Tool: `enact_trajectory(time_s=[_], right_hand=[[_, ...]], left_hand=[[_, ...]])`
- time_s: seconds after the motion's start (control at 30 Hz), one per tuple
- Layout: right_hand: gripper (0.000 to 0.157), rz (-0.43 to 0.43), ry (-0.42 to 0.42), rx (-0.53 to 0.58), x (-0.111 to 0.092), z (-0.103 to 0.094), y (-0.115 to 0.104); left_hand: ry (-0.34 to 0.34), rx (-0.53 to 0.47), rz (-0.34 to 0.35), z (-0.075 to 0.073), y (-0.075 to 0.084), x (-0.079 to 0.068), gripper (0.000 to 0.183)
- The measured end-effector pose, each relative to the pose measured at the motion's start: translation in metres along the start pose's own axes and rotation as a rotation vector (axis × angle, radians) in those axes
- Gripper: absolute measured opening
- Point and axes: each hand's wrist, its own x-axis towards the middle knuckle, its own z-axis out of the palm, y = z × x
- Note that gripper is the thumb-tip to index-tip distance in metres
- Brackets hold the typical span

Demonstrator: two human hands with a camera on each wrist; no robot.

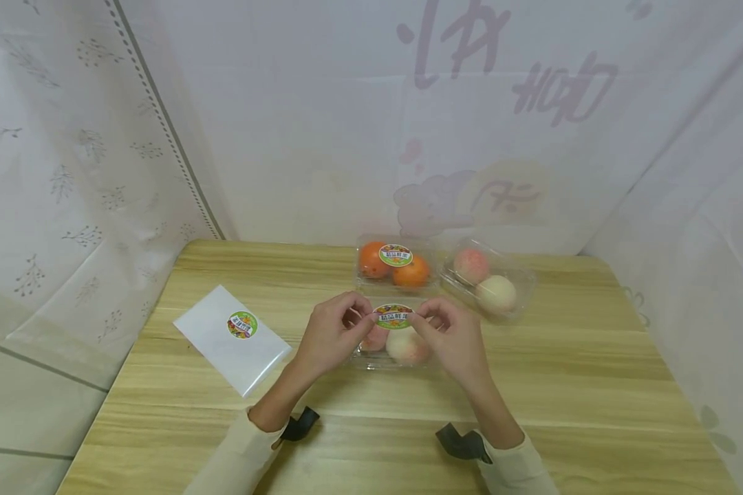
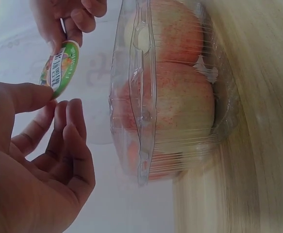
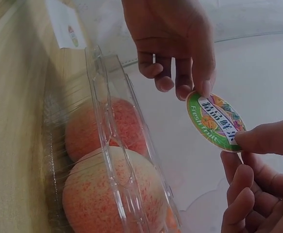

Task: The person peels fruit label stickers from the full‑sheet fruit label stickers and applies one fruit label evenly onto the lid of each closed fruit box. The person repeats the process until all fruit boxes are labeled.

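Note:
An oval fruit sticker (image 1: pixel 393 317) with a green border and fruit pictures is stretched between both hands. My left hand (image 1: pixel 334 333) pinches one end between thumb and forefinger; my right hand (image 1: pixel 455 337) pinches the other end likewise. Below it stands a closed clear plastic clamshell box (image 1: pixel 384 366) with two pink and cream peaches (image 1: pixel 408 346) inside. In both wrist views the sticker (image 3: pixel 214 121) is held apart from the lid, with a gap between. The remaining fingers of each hand are loosely bent.
Behind, a clear box (image 1: pixel 362 280) of two oranges (image 1: pixel 411 272) bears a matching sticker (image 1: pixel 395 256). To its right sits a clear box (image 1: pixel 526 285) with two peaches (image 1: pixel 497 294) and no visible sticker. A white sheet (image 1: pixel 210 330) with one sticker (image 1: pixel 242 325) lies on the left.

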Motion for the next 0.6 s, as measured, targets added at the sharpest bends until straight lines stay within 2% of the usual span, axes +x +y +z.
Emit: enact_trajectory(time_s=[0.27, 0.6], right_hand=[[0.010, 0.032, -0.018, -0.048, 0.0018, 0.0022, 0.0045], [0.011, 0.055, -0.028, -0.055, 0.0044, 0.0038, 0.0054]], left_hand=[[-0.012, -0.001, -0.052, 0.0013, 0.0015, 0.0019, 0.007], [-0.014, 0.067, -0.112, 0.0051, 0.0029, 0.0024, 0.007]])
